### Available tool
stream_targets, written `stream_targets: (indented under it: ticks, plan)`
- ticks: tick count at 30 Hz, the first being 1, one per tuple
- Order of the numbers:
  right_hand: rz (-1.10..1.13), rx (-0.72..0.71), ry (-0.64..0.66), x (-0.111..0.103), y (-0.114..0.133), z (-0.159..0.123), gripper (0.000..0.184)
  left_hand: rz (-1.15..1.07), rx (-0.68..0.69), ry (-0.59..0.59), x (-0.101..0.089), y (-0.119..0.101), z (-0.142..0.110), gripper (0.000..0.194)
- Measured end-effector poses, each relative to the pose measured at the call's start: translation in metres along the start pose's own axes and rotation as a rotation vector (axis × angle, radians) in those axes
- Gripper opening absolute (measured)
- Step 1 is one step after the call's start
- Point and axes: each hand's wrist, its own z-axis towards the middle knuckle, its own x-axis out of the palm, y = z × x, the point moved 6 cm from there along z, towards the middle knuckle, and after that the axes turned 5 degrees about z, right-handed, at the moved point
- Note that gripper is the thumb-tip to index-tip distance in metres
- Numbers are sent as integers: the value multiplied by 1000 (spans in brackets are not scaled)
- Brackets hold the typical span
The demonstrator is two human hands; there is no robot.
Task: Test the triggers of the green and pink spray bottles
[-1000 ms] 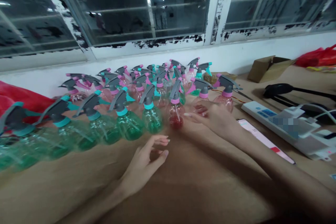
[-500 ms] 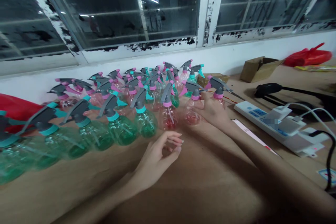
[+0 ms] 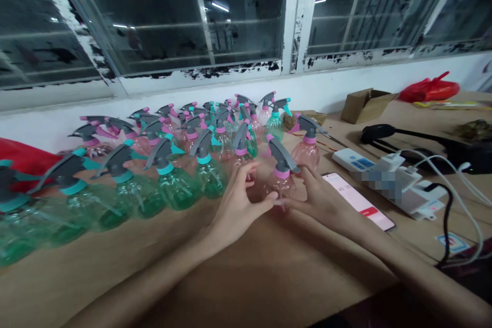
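A clear pink spray bottle [image 3: 279, 183] with a grey and pink trigger head stands between my two hands. My right hand [image 3: 321, 200] is closed around its right side, thumb across the lower front. My left hand [image 3: 238, 205] is at its left, fingers curved and apart from the thumb. The left thumb tip meets the bottle's front, close to my right thumb. Just behind my left fingers is another pink-collared spray bottle [image 3: 241, 149]. A green spray bottle [image 3: 210, 179] stands left of it. One more pink spray bottle [image 3: 306, 154] is behind my right hand.
Several green bottles [image 3: 144, 197] line the left, with more sprayers packed behind them against the wall. On the right lie a phone [image 3: 359, 200], a white power strip [image 3: 384, 182] with cables, and a black headset [image 3: 407, 136]. A cardboard box [image 3: 363, 106] stands farther back.
My right hand has brought a pink spray bottle nearer from the right side of the group. My left hand has moved up and right to it. The view has shifted to the right.
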Motion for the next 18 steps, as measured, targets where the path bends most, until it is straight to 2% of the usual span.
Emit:
stream_targets:
  ticks: [3,5,7,8,12,15,18]
  plan:
    - [114,-13,56,11,8,-14,71,27,59,4,1,-9,5,74]
    - [147,11,62,22,16,-21,71,29,61,15,0,-14,4,78]
    - [213,22,45,35,29,-27,74,33,32,34,-4,-17,0,68]
    - [217,5,88,44,38,-30,75,39,17,34,-7,-17,-4,60]
    - [87,-80,116,72,82,-33,84,22,-6,-20,-28,-8,-25,36]
    - [136,-128,157,89,115,-28,92,8,-31,-91,-53,10,-42,32]
    - [273,-210,258,104,141,-20,95,34,-44,-207,-85,28,-56,30]
